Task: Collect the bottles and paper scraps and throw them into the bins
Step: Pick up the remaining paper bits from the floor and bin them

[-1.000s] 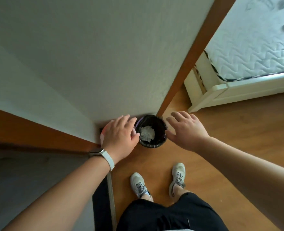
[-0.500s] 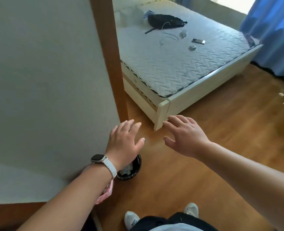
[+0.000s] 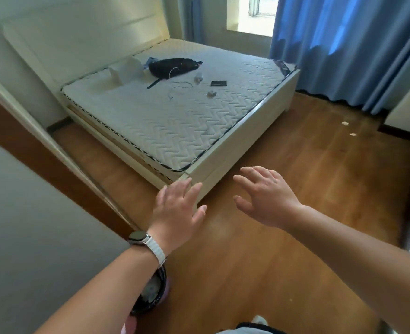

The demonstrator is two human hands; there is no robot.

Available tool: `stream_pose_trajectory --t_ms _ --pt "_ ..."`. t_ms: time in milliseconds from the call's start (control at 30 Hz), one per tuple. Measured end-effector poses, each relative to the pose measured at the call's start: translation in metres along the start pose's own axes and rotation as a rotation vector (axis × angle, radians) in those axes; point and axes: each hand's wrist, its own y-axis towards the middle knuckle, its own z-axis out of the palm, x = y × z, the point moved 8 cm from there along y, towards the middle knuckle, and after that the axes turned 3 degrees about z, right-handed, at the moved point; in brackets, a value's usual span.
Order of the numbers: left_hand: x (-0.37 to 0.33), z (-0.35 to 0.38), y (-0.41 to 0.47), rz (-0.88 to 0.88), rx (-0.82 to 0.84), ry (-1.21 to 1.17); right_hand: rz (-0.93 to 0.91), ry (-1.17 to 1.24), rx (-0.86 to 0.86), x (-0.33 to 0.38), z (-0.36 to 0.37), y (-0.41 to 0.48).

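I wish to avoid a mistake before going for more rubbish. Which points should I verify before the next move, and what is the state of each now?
1. Left hand empty: ok.
2. Right hand empty: ok.
3. Paper scraps found, on the floor near the blue curtain: ok.
4. Way to them shows no obstacle: ok.
5. Room in the bin: cannot tell, the forearm hides it.
6. Small object on the mattress is a bottle: cannot tell.
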Motion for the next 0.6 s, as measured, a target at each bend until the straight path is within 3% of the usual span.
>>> stream_pose_trajectory --t_ms 233,600 --pt "-0.099 0.025 0.084 0.118 0.017 -0.017 0.139 0.059 -0.097 -0.120 -0.015 -0.017" --pt "-0.168 0.054 0.203 0.334 0.045 -0.049 0.372 0.041 -0.141 -0.239 -0.022 -0.012"
